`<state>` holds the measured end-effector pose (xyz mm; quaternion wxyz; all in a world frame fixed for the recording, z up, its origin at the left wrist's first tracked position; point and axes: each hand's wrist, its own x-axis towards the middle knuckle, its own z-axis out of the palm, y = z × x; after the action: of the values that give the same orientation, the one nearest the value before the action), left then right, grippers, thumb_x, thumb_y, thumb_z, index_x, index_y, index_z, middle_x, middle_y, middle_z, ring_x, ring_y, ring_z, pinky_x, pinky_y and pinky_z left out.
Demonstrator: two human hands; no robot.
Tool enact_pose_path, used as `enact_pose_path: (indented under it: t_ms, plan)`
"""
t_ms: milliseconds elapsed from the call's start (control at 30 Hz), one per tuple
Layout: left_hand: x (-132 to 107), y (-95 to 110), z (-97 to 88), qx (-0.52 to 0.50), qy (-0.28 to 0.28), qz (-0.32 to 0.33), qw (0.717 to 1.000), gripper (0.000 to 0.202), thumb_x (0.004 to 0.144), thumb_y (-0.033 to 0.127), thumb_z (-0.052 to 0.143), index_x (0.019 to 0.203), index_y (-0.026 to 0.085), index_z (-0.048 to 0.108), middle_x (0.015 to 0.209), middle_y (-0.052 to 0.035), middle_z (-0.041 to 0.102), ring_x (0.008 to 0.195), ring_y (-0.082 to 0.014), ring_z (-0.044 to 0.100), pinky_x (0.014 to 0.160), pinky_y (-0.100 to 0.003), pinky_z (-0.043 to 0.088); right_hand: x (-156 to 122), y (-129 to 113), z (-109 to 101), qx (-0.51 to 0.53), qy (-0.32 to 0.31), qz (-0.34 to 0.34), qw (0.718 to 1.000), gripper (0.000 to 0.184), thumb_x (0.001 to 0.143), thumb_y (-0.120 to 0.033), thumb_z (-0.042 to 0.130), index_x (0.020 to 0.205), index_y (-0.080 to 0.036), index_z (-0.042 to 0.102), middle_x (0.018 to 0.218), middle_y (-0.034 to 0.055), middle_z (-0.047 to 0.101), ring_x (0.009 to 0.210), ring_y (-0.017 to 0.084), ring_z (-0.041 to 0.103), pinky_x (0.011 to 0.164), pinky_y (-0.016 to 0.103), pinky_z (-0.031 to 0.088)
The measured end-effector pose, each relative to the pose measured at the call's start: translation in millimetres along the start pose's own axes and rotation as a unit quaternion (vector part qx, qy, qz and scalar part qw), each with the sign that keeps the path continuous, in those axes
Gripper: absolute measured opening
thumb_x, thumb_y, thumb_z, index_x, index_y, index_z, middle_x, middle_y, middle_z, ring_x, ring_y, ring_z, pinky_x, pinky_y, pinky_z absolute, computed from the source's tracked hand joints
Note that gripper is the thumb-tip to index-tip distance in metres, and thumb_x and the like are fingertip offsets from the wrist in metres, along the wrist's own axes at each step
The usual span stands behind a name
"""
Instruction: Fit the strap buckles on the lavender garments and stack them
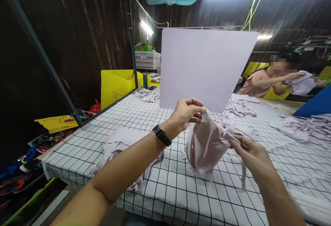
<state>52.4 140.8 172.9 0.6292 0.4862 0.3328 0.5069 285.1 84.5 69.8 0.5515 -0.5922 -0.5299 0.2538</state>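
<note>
In the middle of the head view, a pale lilac fabric piece [207, 146] hangs gathered and folded above the table, with a narrow strap [243, 176] dangling at its right. My left hand [188, 113], with a black band on the wrist, pinches its top edge between thumb and fingers. At the right edge of the fabric, my right hand [248, 150] is closed on a gathered corner. A heap of similar fabric pieces [116, 146] lies on the table behind my left forearm, which partly hides it.
A white checked cloth covers the table [160, 198]. A large pale lilac panel [201, 67] stands upright beyond my hands. More fabric [238, 108] is piled to its right. A yellow box [116, 86] stands left. At far right a co-worker [266, 81] holds pale fabric near a blue panel [315, 103].
</note>
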Motion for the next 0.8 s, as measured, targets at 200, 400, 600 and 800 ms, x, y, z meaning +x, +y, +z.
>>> enact_pose_path:
  t_ms: [200,400,600,800]
  plan:
    - [1.9,2.1,-0.3,-0.004,0.027,0.019,0.999,0.022,0.083,-0.003,0.067,0.075,0.015,0.056,0.065,0.0023,0.061,0.050,-0.0090,0.056,0.056,-0.027,0.049,1.5,-12.9,1.0,0.175,-0.043,0.069,0.981,0.053,0.049,-0.063,0.094,0.076,-0.023,0.074,0.067,-0.0017,0.059,0.060,0.012,0.050,0.055,0.024,0.045]
    - [-1.9,-7.9,7.4,-0.056,-0.002,-0.046,0.997,0.021,0.082,-0.002,0.070,0.076,0.014,0.058,0.068,-0.0006,0.064,0.054,-0.0107,0.060,0.058,-0.028,0.050,-12.0,-26.5,17.7,-0.027,0.052,-0.022,0.998,0.048,0.073,-0.062,0.080,0.103,-0.025,0.072,0.103,0.0064,0.072,0.089,0.023,0.063,0.072,0.033,0.049]
    - [-9.6,-28.0,15.9,-0.075,-0.069,-0.016,0.995,0.019,0.079,0.005,0.077,0.081,0.013,0.060,0.074,0.0001,0.063,0.063,-0.0094,0.062,0.067,-0.028,0.053,-19.3,-47.2,38.6,-0.046,-0.029,-0.084,0.995,0.029,0.079,-0.051,0.075,0.073,-0.022,0.072,0.061,-0.0011,0.056,0.060,0.017,0.048,0.054,0.029,0.036]
    - [-19.8,-67.1,-1.9,-0.051,-0.162,0.080,0.982,0.024,0.077,0.020,0.083,0.091,0.016,0.063,0.095,-0.0023,0.063,0.086,-0.0118,0.062,0.085,-0.030,0.051,-14.5,-51.4,27.2,0.110,-0.034,-0.011,0.993,0.028,0.078,-0.054,0.082,0.086,-0.026,0.080,0.075,0.0011,0.070,0.073,0.020,0.062,0.064,0.030,0.051]
